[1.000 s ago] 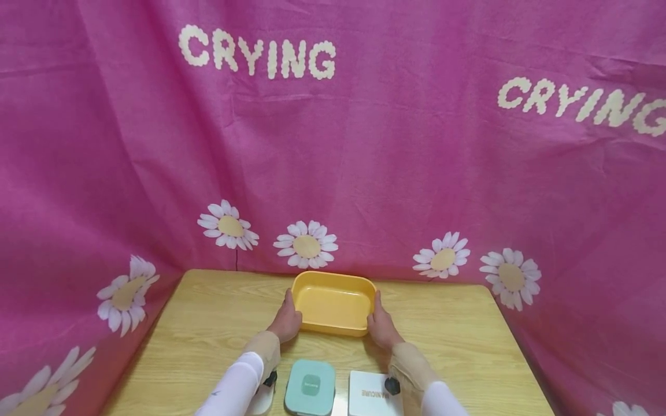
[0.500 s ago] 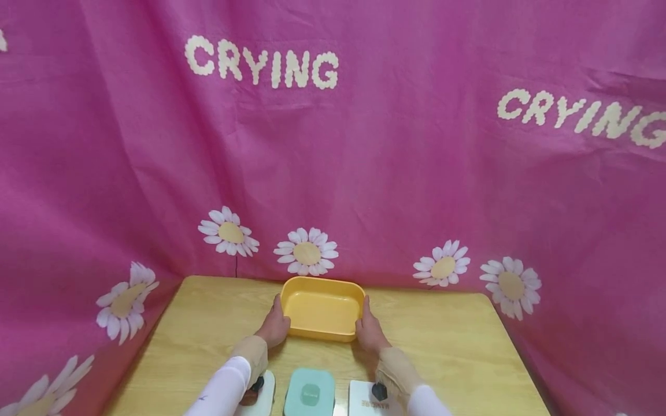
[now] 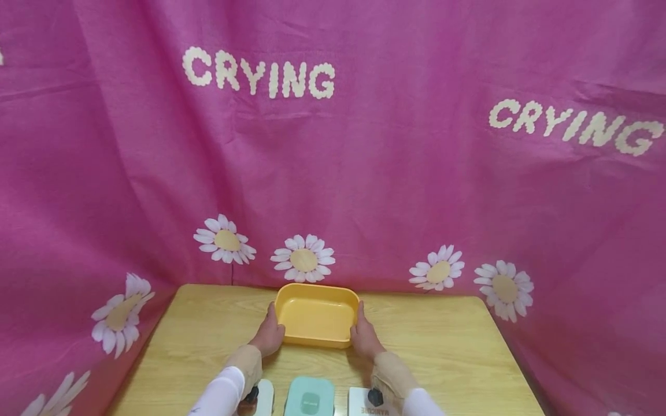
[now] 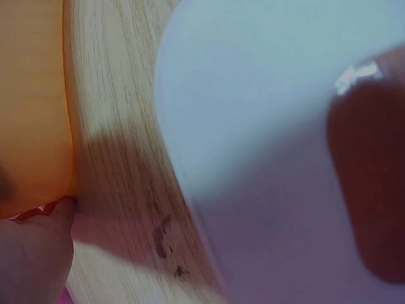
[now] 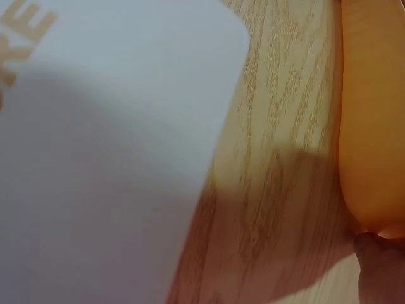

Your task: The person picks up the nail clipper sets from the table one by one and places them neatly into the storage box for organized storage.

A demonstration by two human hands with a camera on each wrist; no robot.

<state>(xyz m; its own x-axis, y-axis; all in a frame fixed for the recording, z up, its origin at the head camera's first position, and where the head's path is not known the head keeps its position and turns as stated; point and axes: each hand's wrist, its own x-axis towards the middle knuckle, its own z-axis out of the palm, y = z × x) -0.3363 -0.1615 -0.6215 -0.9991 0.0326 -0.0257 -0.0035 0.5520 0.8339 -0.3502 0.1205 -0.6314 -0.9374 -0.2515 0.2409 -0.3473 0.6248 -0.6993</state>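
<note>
A shallow yellow plastic bin (image 3: 317, 320), with rounded corners and nothing inside, sits toward the back of the table. My left hand (image 3: 269, 335) grips its left end, fingers along the outer wall and thumb at the near corner. The opposite end is held the same way by my right hand (image 3: 366, 337). In the left wrist view the left thumb touches the lower edge of the bin's orange-looking wall (image 4: 35, 107). The right wrist view has the right thumb at the bin's corner (image 5: 373, 152). Most other fingers are hidden in the wrist views.
Nearer the front of the wooden table (image 3: 432, 335) lie a mint-green box (image 3: 310, 396), a white box (image 3: 361, 398) lettered MANICURE, and a white rounded case (image 3: 265, 398) with a brown patch, partly under the left wrist. A pink daisy-printed curtain (image 3: 364, 190) hangs behind.
Both hands have shifted the yellow bin a little to the left along the back of the table, keeping their hold on its ends. The head view has tilted slightly upward.
</note>
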